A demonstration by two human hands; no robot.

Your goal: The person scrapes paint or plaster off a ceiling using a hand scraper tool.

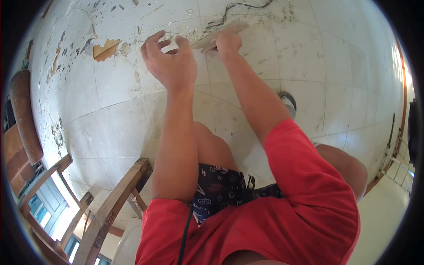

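Observation:
Over the tiled floor [245,69], my right hand [228,44] grips a thin, flat, greyish-brown board [212,39], possibly wood. Its fingers are mostly hidden behind the fist and the board's edge. My left hand [174,63] is left of the board, with fingers curled and apart and only pale floor showing between them. A thin dark line passes by its fingertips; whether it is a wire or a mark on the floor I cannot tell. Pale shavings or crumbs [192,32] lie scattered beyond the hands.
A black cable [228,11] curves across the floor ahead. Left lie a torn brown piece [106,50] and dark scraps. A wooden frame [109,212] stands close at lower left, near a brown cylinder [25,116]. A roundish grey object [289,104] is by my right forearm.

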